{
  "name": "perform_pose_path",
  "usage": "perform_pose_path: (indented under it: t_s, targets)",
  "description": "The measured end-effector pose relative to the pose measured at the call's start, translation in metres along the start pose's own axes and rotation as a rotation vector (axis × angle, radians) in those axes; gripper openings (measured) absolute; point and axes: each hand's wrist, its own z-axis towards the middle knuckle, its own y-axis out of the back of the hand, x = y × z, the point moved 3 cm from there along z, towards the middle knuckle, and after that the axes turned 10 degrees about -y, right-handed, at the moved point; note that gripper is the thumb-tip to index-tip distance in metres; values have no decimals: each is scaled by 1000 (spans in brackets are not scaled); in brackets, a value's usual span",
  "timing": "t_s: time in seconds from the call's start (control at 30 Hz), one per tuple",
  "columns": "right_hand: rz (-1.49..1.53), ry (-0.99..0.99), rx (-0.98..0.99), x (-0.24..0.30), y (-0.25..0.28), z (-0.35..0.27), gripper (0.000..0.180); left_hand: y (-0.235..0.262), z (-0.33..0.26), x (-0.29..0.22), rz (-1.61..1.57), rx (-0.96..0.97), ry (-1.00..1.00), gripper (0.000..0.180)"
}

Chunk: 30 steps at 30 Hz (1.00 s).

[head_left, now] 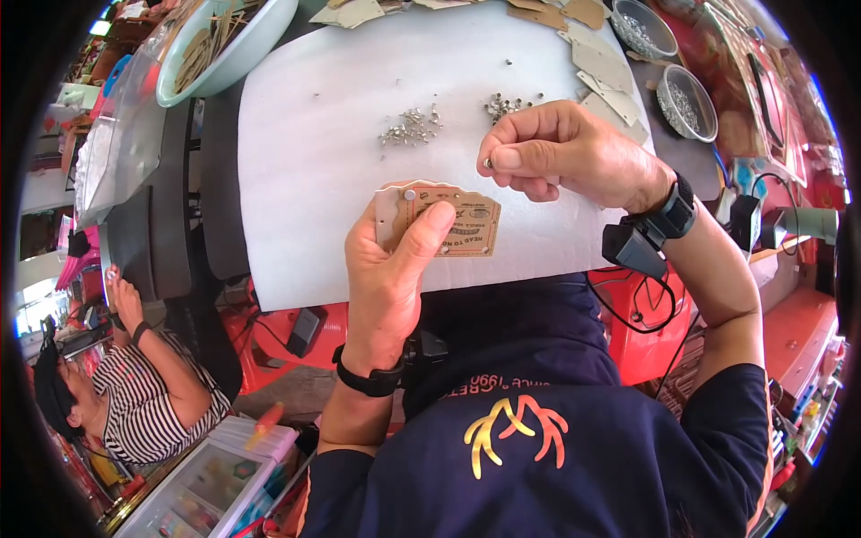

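Observation:
My left hand (390, 273) grips a small stack of brown printed cardboard tags (480, 220) near the front of the white sheet, with the thumb pressed on top. A round silver rivet head (410, 195) shows at the tags' upper left, and smaller studs or holes mark other corners. To the right and a little above, my right hand (574, 152) pinches a tiny metal rivet cap (488, 164) between thumb and forefinger, apart from the tags. Beyond the hands lie a pile of small silver rivets (413, 127) and a second pile of round metal caps (502, 108).
The white sheet (296, 170) covers a dark table. Grey-brown cards (601, 63) lie along its far right edge. Two clear tubs (687, 100) of metal bits stand beyond. A pale basin (260, 45) with brown strips is far left. Another person (152, 386) sits at left.

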Motion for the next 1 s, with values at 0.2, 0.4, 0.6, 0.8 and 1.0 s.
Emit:
perform_pose_path:
  t_s: [0.2, 0.4, 0.6, 0.8, 1.0]
  targets:
    - [-277, 315, -217, -8, -3, -6, 18, -9, 3, 3, 22, -40, 0, 23]
    - [-789, 678, -507, 0, -16, -18, 8, -11, 8, 13, -62, -23, 83, 23]
    - [-1072, 829, -616, -4, -16, -16, 9, -17, 9, 17, -73, -24, 88, 22]
    - [-1195, 928, -624, -8, -20, -18, 13, -17, 11, 21, -60, -44, 102, 21]
    - [-1135, 915, -622, -9, -19, -19, 12, -18, 11, 23, -64, -48, 98, 22]
